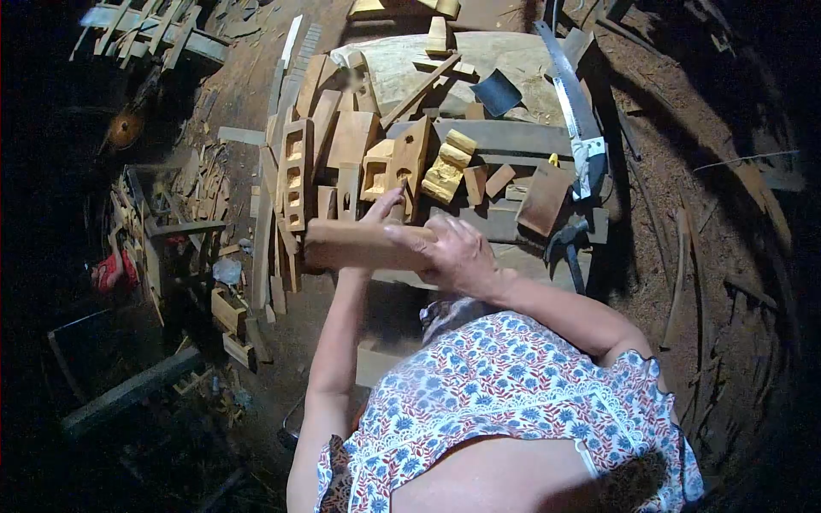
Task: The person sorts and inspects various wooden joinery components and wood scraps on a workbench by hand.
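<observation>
A smooth wooden block (359,244) is held level above the near side of the workbench. My right hand (462,256) grips its right end, with the thumb on top. My left hand (382,208) is behind the block, its fingers pointing away and partly hidden by the wood; whether it grips the block I cannot tell. Just beyond lie a carved block with a square hollow (376,175), a board with a dark round hole (412,154) and a yellowish notched piece (449,167).
A handsaw (571,98) lies along the bench's right side, with a hammer (569,252) nearer. A wooden mould with several square hollows (295,175) stands at the left. Beside the hammer is a flat block (544,199). Scrap wood (231,312) covers the floor at left.
</observation>
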### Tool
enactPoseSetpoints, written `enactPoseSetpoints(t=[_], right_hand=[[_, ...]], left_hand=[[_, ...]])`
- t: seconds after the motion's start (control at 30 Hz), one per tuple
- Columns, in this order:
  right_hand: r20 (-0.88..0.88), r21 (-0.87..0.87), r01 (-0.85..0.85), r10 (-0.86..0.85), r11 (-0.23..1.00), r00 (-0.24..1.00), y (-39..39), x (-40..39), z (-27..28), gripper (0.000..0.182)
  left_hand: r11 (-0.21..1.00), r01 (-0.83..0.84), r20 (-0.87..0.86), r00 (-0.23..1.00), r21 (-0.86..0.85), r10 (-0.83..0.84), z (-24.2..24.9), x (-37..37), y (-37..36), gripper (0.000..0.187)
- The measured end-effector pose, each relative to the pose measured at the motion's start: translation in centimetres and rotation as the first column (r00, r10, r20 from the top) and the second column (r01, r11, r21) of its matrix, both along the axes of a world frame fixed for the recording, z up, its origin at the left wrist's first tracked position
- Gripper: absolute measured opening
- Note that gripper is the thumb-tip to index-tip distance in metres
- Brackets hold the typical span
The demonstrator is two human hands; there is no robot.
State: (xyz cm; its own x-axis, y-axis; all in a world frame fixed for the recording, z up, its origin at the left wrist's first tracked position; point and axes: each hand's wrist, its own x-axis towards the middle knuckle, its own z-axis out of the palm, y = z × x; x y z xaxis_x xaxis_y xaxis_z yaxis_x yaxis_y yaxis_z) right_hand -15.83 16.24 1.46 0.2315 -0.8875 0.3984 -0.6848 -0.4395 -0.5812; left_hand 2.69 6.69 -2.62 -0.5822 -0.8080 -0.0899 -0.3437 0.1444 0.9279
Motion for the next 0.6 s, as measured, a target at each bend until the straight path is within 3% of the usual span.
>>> enactPoseSetpoints(t=[0.03,0.07,0.13,0.17,0.23,0.3,0.33,0.43,0.47,0.5,0.57,0.6], right_hand=[[0.0,0.005,0.001,-0.001,1.0,1.0,0.1,0.0,0.3,0.074],[0.046,-0.101,-0.008,0.013,0.995,0.999,0.0,0.0,0.6,0.074],[0.13,-0.242,0.048,-0.017,0.969,0.991,-0.8,0.3,-0.6,0.077],[0.129,-0.247,0.046,-0.014,0.968,0.992,-0.4,0.0,-1.2,0.077],[-0.049,0.015,-0.001,0.002,1.0,0.999,-0.1,-0.5,-0.9,0.08],[0.013,-0.041,-0.034,0.035,0.999,0.999,0.6,-0.1,-0.1,0.079],[0.062,-0.106,-0.062,0.068,0.992,0.996,0.7,-0.2,0.1,0.078],[0.039,0.011,-0.051,0.05,0.999,0.998,0.1,-1.1,-2.2,0.082],[0.021,0.027,-0.047,0.046,0.999,0.999,0.5,-1.0,-2.7,0.083],[0.021,0.021,-0.047,0.046,0.999,0.999,0.7,-0.9,-2.2,0.083],[-0.005,-0.103,-0.115,0.115,0.988,0.993,1.4,-1.1,-0.3,0.085],[0.079,-0.142,-0.114,0.126,0.983,0.989,1.6,-1.0,0.3,0.074]], left_hand=[[0.999,0.019,0.029,0.999,-0.04,-0.018,0.0,-0.1,0.1,0.049],[0.984,0.039,0.103,0.994,-0.174,-0.022,0.2,-0.2,0.6,0.049],[0.992,0.032,0.101,0.995,-0.122,-0.02,-1.1,0.0,0.4,0.047],[0.997,0.024,0.098,0.995,-0.074,-0.016,-2.2,0.3,0.2,0.045],[0.984,0.065,0.025,0.998,-0.166,-0.062,-1.7,0.3,0.8,0.041],[0.99,0.079,0.092,0.993,-0.116,-0.068,-1.3,0.1,1.3,0.039],[0.967,0.134,0.177,0.98,-0.215,-0.096,-1.8,0.2,1.6,0.036],[0.991,0.05,0.081,0.996,-0.128,-0.039,-4.7,0.2,2.2,0.034],[0.897,0.142,0.227,0.973,-0.418,-0.048,-5.3,0.3,2.2,0.032],[0.917,0.126,0.14,0.987,-0.379,-0.078,-4.6,0.3,2.2,0.035],[0.944,0.13,0.194,0.978,-0.304,-0.073,-2.3,-0.1,2.8,0.039],[0.943,0.129,0.193,0.979,-0.307,-0.071,-1.9,-0.2,2.9,0.039]])
